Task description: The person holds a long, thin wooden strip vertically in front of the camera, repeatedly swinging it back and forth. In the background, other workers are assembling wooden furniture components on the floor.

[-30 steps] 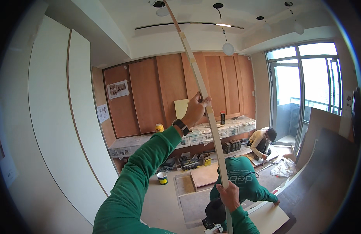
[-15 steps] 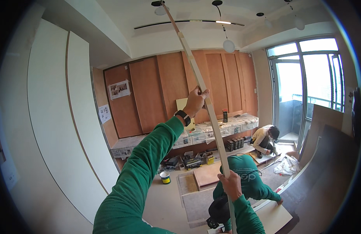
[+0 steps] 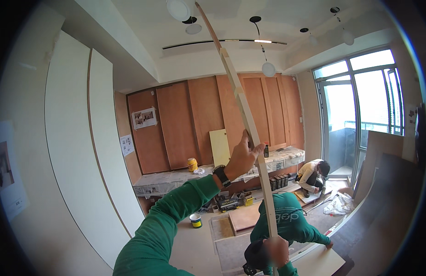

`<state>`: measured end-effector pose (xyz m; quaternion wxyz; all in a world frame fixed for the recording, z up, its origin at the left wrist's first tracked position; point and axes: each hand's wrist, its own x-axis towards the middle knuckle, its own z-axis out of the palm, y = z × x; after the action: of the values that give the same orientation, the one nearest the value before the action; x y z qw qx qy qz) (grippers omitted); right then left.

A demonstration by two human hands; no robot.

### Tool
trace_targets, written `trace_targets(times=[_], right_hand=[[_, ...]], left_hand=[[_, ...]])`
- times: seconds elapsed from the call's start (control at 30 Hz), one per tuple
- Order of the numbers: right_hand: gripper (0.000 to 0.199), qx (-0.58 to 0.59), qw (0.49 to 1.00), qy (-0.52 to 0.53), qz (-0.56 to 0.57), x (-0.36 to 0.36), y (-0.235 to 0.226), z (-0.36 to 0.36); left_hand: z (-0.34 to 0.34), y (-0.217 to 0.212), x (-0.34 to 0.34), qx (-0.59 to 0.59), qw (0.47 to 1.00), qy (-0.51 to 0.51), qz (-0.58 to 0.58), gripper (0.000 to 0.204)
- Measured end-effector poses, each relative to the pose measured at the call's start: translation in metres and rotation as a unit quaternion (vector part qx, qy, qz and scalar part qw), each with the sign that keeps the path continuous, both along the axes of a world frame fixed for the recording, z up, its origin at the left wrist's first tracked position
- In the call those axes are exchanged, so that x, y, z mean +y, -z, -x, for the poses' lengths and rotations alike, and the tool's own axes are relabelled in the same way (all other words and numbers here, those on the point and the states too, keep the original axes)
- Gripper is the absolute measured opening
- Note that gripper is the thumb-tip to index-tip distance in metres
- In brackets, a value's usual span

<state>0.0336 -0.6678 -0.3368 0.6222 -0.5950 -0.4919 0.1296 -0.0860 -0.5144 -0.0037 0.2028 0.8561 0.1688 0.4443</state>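
A long pale wooden strip [image 3: 264,181] rises steeply in front of me, its thinner, browner top [image 3: 207,23] reaching toward the ceiling. My left hand [image 3: 240,161], with a dark watch [image 3: 221,175] at the wrist, is closed on the strip around mid-length, thumb at its side. Lower down, my right hand [image 3: 278,250] wraps round the same strip; it is partly blurred. Overlapping pieces form a joint on the strip above my left hand. Just behind my right hand, a co-worker in a green top [image 3: 286,214] bends over a pale board [image 3: 316,264].
Another person [image 3: 311,178] crouches near the balcony door [image 3: 337,115]. Round lamps [image 3: 268,69] hang from the ceiling beside a track light [image 3: 240,40]. A covered ledge [image 3: 176,180] holds a yellow tub [image 3: 192,164]. A paint can [image 3: 195,221] and tools [image 3: 227,202] stand on the floor.
The view has tilted upward, showing more ceiling and another round lamp. Both hands sit lower in the picture, still on the strip, and my left hand is slightly closer to my right.
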Motion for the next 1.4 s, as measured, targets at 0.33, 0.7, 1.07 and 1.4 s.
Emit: trace_targets(times=[0.33,0.7,1.07,1.4], right_hand=[[0.037,0.013,0.998,-0.008,-0.055,-0.078,0.02,0.013],[0.027,0.048,0.998,-0.01,-0.042,-0.127,0.014,0.027],[0.026,0.048,0.998,0.016,-0.028,-0.118,0.057,0.011],[0.028,-0.006,0.999,0.019,-0.05,-0.114,0.046,-0.009]], left_hand=[[0.002,0.036,-0.058,-0.022,0.997,0.064,-0.046,0.086],[0.009,0.051,-0.105,-0.016,0.99,0.137,-0.017,0.091],[0.005,0.058,-0.099,-0.004,0.99,0.141,0.009,0.096],[-0.009,0.048,-0.098,-0.013,0.988,0.152,0.019,0.094]])
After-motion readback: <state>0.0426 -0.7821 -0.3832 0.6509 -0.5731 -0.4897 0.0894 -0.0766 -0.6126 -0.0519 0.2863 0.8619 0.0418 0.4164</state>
